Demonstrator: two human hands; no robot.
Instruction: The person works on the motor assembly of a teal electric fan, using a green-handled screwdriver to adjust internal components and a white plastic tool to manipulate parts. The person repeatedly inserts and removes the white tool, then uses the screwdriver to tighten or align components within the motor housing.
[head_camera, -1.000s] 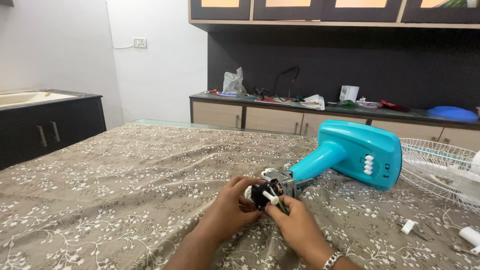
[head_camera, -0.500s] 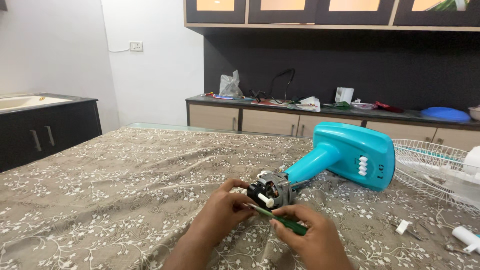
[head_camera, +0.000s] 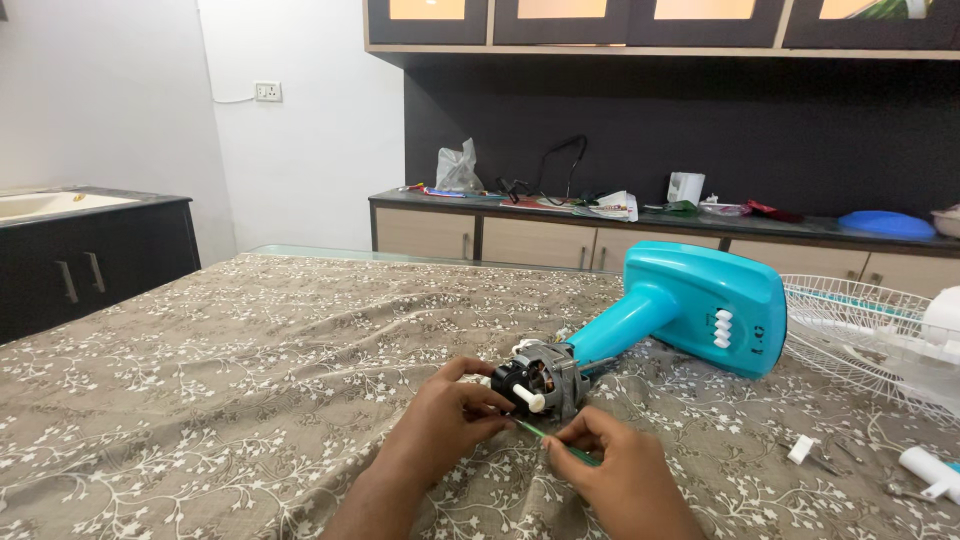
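Dark cabinets and a cluttered sideboard (head_camera: 640, 215) line the far wall, and nearer the camera a counter (head_camera: 200, 400) draped in a brown floral cloth carries the work. At its near centre lies a small fan motor (head_camera: 540, 378), grey metal with a black front and a short white shaft pointing toward the person; it sits on its side, joined to the neck of a turquoise fan stand (head_camera: 690, 305) lying behind it. The left hand (head_camera: 455, 415) curls around the motor's front, its fingers closed on the casing. The right hand (head_camera: 610, 465) pinches a thin green screwdriver (head_camera: 555, 442), whose tip reaches in under the shaft.

The tip looks likely to slip if pressed at this slant, since the motor rests loose on soft cloth and could roll; a slip might scratch the casing or jab the steadying fingers. A freed screw could also vanish into the patterned cloth.

Further right lie a white wire fan guard (head_camera: 860, 330) and 2 small white plastic parts (head_camera: 800, 448), well apart from the hands.
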